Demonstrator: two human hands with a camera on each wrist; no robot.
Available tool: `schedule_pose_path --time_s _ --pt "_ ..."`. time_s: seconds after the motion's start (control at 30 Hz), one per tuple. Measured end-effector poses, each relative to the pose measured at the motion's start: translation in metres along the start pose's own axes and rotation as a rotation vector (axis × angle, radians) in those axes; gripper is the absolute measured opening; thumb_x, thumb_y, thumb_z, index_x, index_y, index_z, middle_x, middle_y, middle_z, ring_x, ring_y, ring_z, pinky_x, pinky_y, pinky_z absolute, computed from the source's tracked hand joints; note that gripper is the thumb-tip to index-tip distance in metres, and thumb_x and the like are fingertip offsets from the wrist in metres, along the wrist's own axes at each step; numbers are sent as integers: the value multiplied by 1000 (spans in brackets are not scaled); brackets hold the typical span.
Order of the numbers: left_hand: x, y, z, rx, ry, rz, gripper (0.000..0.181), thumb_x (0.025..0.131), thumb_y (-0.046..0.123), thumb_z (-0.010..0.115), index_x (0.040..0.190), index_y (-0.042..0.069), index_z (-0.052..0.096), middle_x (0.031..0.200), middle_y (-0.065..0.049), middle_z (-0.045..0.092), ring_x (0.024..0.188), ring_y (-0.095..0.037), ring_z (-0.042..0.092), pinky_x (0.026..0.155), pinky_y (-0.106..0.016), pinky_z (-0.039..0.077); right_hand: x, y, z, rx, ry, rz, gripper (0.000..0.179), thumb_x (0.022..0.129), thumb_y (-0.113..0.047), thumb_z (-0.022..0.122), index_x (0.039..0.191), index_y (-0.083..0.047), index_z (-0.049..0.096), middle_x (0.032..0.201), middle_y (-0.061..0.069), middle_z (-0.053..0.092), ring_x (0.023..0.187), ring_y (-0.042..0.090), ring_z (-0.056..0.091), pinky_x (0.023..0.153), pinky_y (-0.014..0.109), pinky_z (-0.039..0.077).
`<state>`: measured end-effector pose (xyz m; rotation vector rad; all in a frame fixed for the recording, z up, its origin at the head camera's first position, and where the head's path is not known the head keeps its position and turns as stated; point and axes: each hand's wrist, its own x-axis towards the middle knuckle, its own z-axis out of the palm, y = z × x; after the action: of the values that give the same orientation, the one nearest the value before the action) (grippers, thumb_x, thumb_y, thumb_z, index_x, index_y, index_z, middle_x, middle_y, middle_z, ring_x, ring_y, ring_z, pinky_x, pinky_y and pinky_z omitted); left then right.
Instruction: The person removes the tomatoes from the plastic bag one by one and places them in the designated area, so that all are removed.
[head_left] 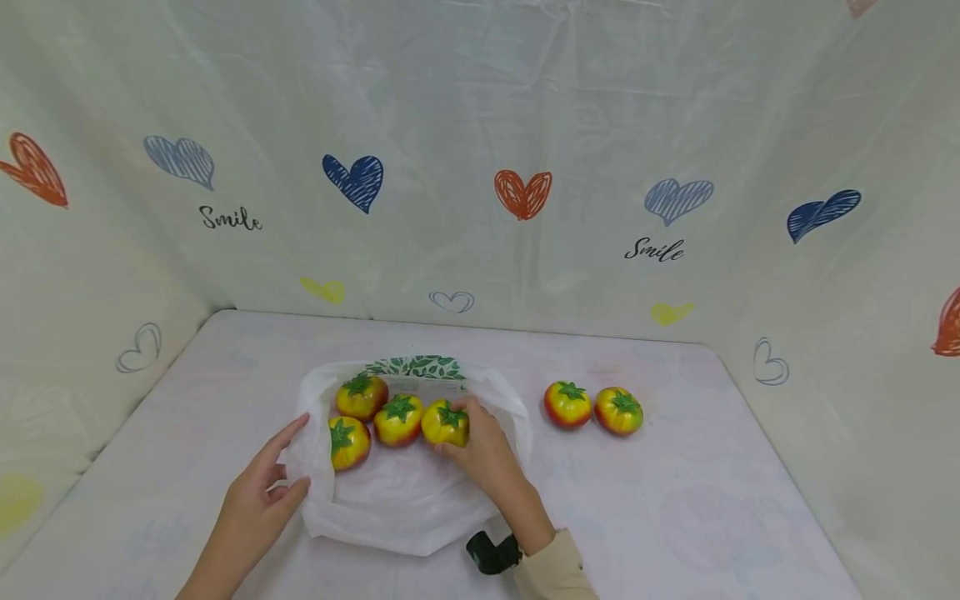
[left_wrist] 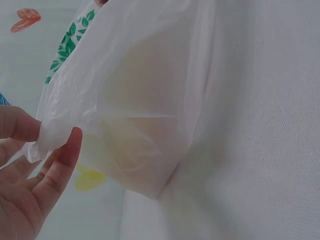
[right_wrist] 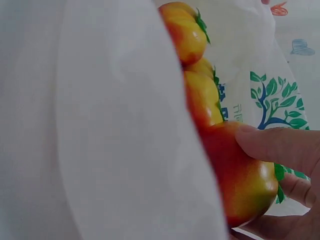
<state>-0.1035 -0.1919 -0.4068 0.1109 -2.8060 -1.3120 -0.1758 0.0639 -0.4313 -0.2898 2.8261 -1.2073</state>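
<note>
A white plastic bag (head_left: 397, 512) with a green leaf print lies with its mouth open on the table. My left hand (head_left: 255, 504) is at the bag's left rim; in the left wrist view the thin plastic (left_wrist: 55, 132) sits between its thumb and fingers. Inside the bag, my right hand (head_left: 491, 454) grips a red-and-yellow tomato (right_wrist: 240, 175) with green leaves on top. To its left in the bag are more such tomatoes (head_left: 397, 421), several in all. Outside, right of the bag, two others, a left tomato (head_left: 567, 406) and a right tomato (head_left: 618, 411), sit side by side.
A white cloth covers the table (head_left: 712, 517). Behind it hangs a pale curtain (head_left: 450, 108) printed with hearts and the word Smile. A black device (head_left: 492, 553) is at my right wrist, beside a beige sleeve (head_left: 557, 571).
</note>
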Motion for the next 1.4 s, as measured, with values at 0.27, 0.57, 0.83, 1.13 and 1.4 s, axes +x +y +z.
schedule_pose_path --time_s 0.27,0.57,0.83,1.13,1.4 --pt "0 3 -1 3 -21 -28 75 83 2 60 147 22 27 143 -13 37 85 -14 55 67 -13 50 -7 -10 -11 32 26 -27 51 77 -17 75 120 -11 47 125 11 54 111 27 52 96 45 45" --pt "0 3 -1 5 -23 -37 75 83 3 60 147 23 26 145 -13 36 90 -20 55 69 -15 51 -21 -19 -26 70 41 -71 51 79 -16 73 122 -12 47 130 7 51 117 24 48 100 43 43" --pt "0 3 0 9 -23 -40 75 84 3 60 147 22 25 145 -14 35 92 -22 54 69 -14 50 -32 -23 -40 113 69 -106 49 79 -16 73 121 -13 49 131 4 51 112 20 49 95 40 46" --pt "-1 2 0 11 -30 -55 75 84 2 61 147 21 26 146 -15 34 93 -23 55 71 -21 54 -45 -21 -53 130 130 -141 48 77 -19 75 118 -17 50 128 0 53 113 16 50 92 36 48" --pt "-2 2 0 7 -10 -9 75 83 1 61 147 20 27 144 -15 36 90 -19 56 68 -16 51 -52 -16 -66 148 185 -114 47 75 -19 77 115 -17 52 125 0 53 112 17 51 90 36 49"
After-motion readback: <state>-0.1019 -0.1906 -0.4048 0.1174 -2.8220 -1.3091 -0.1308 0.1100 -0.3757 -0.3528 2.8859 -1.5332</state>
